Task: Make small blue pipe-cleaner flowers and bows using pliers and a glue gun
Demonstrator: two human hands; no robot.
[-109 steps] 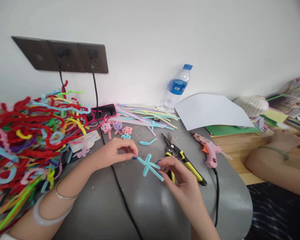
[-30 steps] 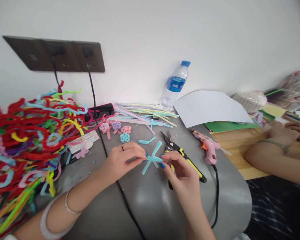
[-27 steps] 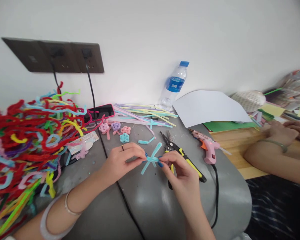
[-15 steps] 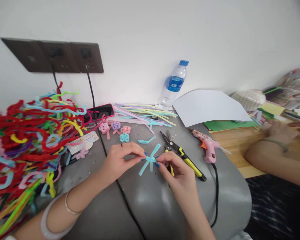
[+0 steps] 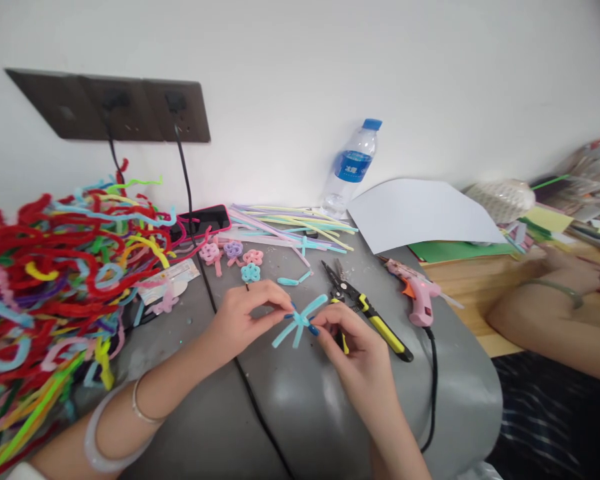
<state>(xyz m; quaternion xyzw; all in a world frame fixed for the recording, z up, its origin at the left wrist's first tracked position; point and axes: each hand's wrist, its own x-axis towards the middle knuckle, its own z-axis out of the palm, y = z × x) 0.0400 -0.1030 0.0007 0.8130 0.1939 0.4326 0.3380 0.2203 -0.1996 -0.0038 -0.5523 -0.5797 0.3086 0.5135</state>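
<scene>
Between my fingertips is a light-blue pipe-cleaner piece (image 5: 299,321) with several arms crossing at its middle. My left hand (image 5: 253,317) pinches it from the left, thumb against forefinger. From the right, my right hand (image 5: 355,337) pinches it near the centre. Pliers with yellow and black handles (image 5: 375,320) lie just behind my right hand, which hides part of them. Beyond my hands rest small pipe-cleaner flowers, among them a blue one (image 5: 251,273) and a purple one (image 5: 233,250). A short bent blue pipe cleaner (image 5: 289,281) lies near them.
A heap of coloured pipe cleaners (image 5: 80,267) fills the left side. A black cable (image 5: 247,387) crosses the grey table. A pink glue gun (image 5: 420,300) lies right, a water bottle (image 5: 353,167) stands by the wall, and another person's arm (image 5: 545,307) rests at far right.
The blue piece has turned slightly between my fingers: its upper arm leans further right, and its lower arms have shifted left. Both hands keep their pinch.
</scene>
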